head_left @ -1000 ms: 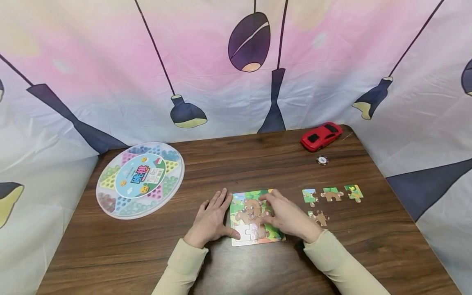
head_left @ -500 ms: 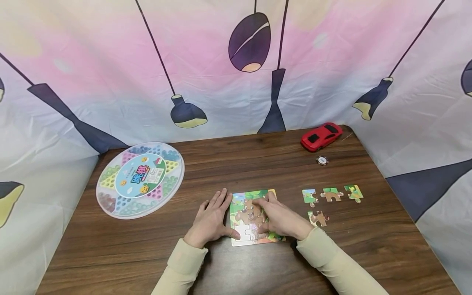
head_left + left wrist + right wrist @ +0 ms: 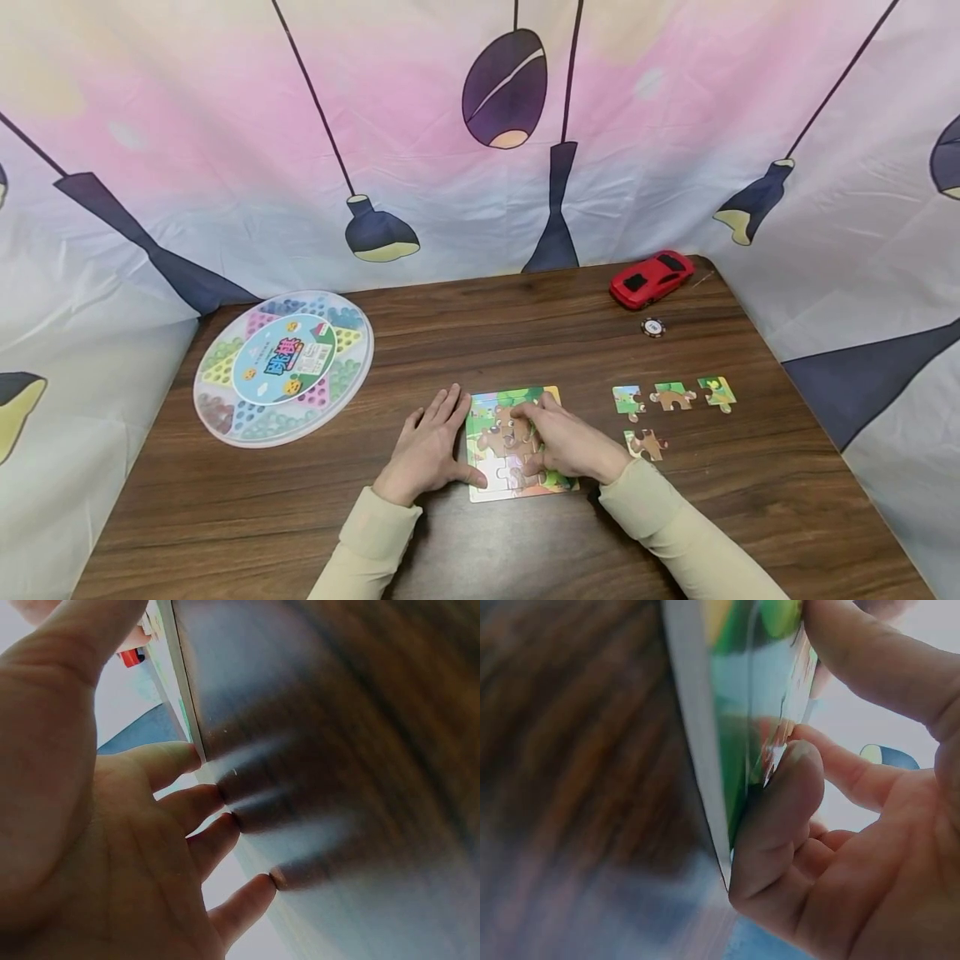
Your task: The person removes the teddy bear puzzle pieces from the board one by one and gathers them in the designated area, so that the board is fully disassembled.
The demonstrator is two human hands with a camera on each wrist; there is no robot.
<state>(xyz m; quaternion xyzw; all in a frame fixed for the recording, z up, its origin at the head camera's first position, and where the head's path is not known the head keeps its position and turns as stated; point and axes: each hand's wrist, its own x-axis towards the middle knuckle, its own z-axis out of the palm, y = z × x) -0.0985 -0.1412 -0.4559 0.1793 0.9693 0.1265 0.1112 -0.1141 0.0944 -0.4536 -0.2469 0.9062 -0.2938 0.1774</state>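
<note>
A bear jigsaw puzzle (image 3: 497, 445) lies flat on the table, glare whitening its lower left. My left hand (image 3: 429, 450) rests along its left edge, fingers straight and thumb on the lower left border. In the left wrist view, the fingertips (image 3: 189, 759) touch the tabletop beside the board's edge. My right hand (image 3: 573, 440) bends over the right half, index finger and thumb spread on the bear picture. The right wrist view has curled fingers (image 3: 784, 817) against the board's edge and surface; I cannot tell if a piece is pinched.
Several loose puzzle pieces (image 3: 672, 397) lie to the right. A red toy car (image 3: 651, 280) and a poker chip (image 3: 653, 327) stand at the back right. A round Chinese checkers set (image 3: 283, 368) is at the left. Behind the table (image 3: 465, 333) hangs a printed cloth (image 3: 435, 150).
My right hand has shifted slightly left across the puzzle, its thumb and index finger moving toward the middle of the bear. The left hand and the loose pieces have stayed in place.
</note>
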